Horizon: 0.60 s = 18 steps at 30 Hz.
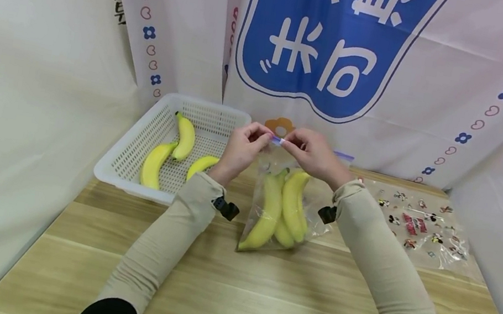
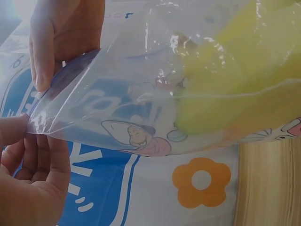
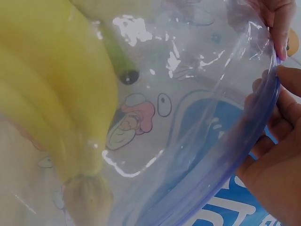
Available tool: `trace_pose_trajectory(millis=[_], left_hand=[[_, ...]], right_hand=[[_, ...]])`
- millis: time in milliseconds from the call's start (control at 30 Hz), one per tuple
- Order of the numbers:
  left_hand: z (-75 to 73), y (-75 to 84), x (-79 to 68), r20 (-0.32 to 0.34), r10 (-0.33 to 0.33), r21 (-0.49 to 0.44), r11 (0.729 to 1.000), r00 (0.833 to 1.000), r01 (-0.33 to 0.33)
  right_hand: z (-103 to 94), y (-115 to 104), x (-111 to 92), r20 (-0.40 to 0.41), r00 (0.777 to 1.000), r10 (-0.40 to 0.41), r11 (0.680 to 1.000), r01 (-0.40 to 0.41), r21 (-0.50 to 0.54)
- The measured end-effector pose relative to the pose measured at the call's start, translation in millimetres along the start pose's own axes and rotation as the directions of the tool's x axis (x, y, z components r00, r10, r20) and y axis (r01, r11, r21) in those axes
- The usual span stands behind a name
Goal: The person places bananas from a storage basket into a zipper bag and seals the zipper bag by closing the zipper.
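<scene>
A clear zip bag (image 1: pixel 318 191) with a purple zip strip (image 3: pixel 269 110) and printed cartoon figures stands upright on the table. Yellow bananas (image 1: pixel 295 204) are inside it, their lower ends near the bag's bottom. At one top corner of the bag, my left hand (image 1: pixel 242 150) pinches the edge between thumb and fingers. My right hand (image 1: pixel 315 154) grips the zip strip right beside it, fingertips close to a small white piece (image 1: pixel 282 141) on the strip. In the right wrist view, the strip curves away from both hands.
To the left stands a white perforated basket (image 1: pixel 125 188) holding bananas (image 1: pixel 156 163). Another printed clear bag (image 1: pixel 439 240) lies flat on the wooden table (image 1: pixel 226 298) at the right. A printed cloth (image 1: pixel 448 74) hangs behind the table.
</scene>
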State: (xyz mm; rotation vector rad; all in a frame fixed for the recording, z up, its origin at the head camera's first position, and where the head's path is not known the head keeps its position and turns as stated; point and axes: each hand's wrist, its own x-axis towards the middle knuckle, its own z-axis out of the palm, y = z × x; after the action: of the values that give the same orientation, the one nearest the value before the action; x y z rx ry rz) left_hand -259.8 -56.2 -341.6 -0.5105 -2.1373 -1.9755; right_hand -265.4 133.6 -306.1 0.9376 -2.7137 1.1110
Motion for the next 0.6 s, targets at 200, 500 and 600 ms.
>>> trace_pose_trajectory(millis=[200,500,600], left_hand=[[-0.6,0.9,0.8,-0.027,-0.015,0.028,0.999,1.000,0.016],[-1.3,0.7,2.1,-0.042,-0.022,0.044,0.999,0.999,0.023],[-2.3,1.1,2.2,-0.038,-0.030,0.050,0.998,0.999,0.032]], right_hand=[[-2.0,3,-2,0.000,1.000,-0.003,1.000,0.003,-0.010],[-5.0,9,-4,-0.007,1.000,-0.003,1.000,0.003,-0.017],[-5.3,12,-5,-0.006,1.000,-0.012,1.000,0.012,-0.014]])
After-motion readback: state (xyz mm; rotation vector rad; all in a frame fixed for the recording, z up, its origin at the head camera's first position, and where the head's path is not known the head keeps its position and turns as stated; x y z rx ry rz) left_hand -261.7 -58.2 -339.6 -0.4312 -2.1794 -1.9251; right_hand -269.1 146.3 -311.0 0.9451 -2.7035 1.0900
